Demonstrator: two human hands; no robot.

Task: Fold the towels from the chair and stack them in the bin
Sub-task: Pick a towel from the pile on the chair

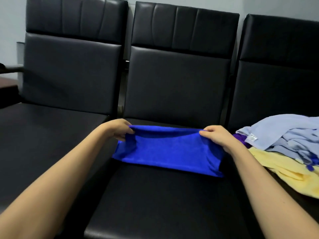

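A bright blue towel [170,150] hangs stretched between my hands over the middle black chair seat [164,200], its lower fold resting on the seat. My left hand [119,129] pinches the towel's upper left corner. My right hand [217,137] pinches the upper right corner. On the right chair lies a loose pile of towels: a pale blue one [286,133] on top, a yellow one [288,169] beneath and a bit of purple cloth [240,138] at the pile's left edge. No bin is in view.
Three black padded chairs stand side by side against a pale wall. The left chair seat [44,138] is bare. A brown table edge [7,83] and an armrest [13,68] show at the far left.
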